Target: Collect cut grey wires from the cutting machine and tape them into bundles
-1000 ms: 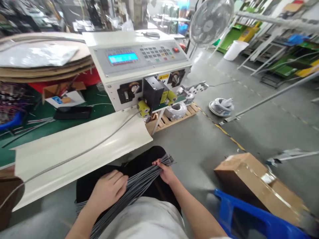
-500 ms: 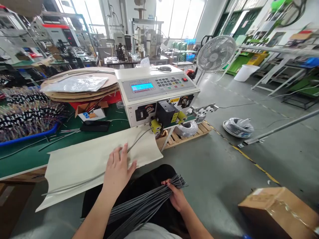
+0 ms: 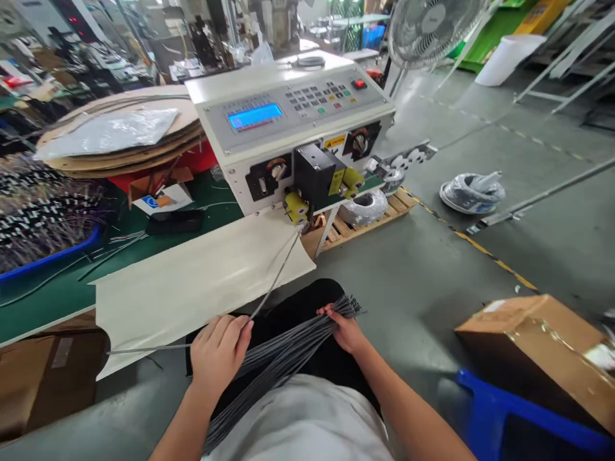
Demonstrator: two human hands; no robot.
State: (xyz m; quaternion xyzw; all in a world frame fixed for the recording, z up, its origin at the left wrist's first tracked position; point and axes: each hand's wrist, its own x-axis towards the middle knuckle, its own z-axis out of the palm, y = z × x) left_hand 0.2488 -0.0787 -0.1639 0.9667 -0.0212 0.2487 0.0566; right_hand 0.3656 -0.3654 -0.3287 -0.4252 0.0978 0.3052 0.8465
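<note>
My left hand (image 3: 218, 349) is closed round a single grey cable (image 3: 276, 278), which runs up to the yellow rollers (image 3: 296, 208) of a cable-cutting machine (image 3: 288, 121). The cable's other end sticks out leftward over a cream curved sheet (image 3: 192, 269). In my right hand (image 3: 343, 326) is a thick bundle of grey cables (image 3: 293, 342), gripped near its cut ends. The bundle lies across my lap, its far part passing beneath my left forearm. A blue display (image 3: 254, 117) glows on the machine's sloped panel.
Left of the machine lie round cardboard discs (image 3: 129, 153), a small open box (image 3: 163, 197) and a blue tray of wires (image 3: 48, 256). Wrapped cable coils (image 3: 473, 192) sit on the floor. A carton (image 3: 538, 358) and a blue plastic stool (image 3: 528, 416) stand to my right.
My left hand has come off the cream sheet, closed round the single cable and drawn it toward my lap. My right hand still grips the bundle. The camera view has tilted down.
</note>
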